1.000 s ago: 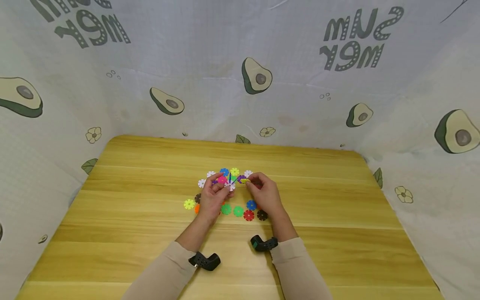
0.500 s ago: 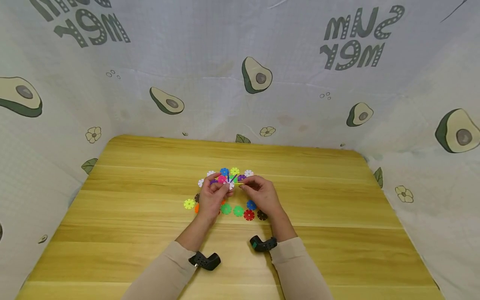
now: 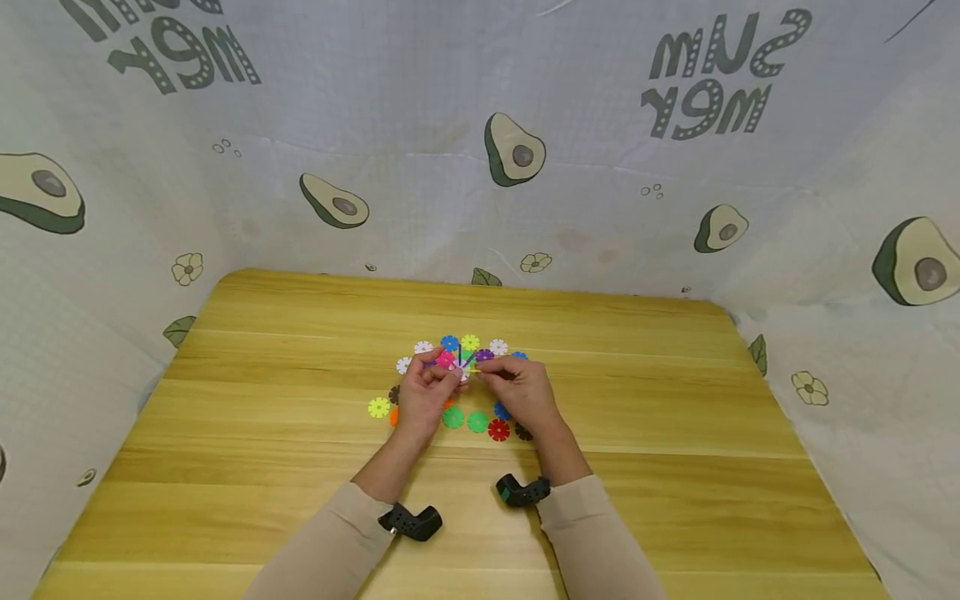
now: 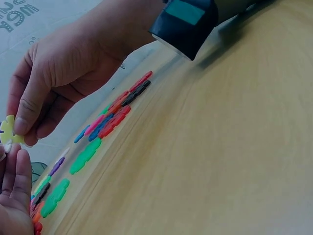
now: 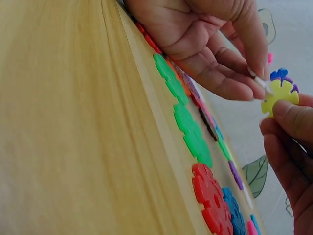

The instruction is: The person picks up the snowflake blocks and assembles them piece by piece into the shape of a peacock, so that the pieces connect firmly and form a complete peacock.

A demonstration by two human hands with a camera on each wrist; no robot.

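Observation:
My left hand pinches a white snowflake disc between thumb and fingers, raised over the table. Blue and purple discs stand up from it on edge, and a pink disc shows beside it in the head view. Thumb and fingertips of my right hand pinch a yellow snowflake disc. Its notched edge meets the white disc's rim at the right side. From the left wrist view, the yellow disc appears right above the left fingertips.
Loose snowflake discs lie flat around and below the hands: green, red, yellow, white and other colours. The wooden table reaches back to a printed cloth, which also hangs at both sides.
My right hand has moved left, bringing the yellow disc from apart up to the white disc's rim. A blue disc behind the right hand has come into view. The left hand stays nearly still.

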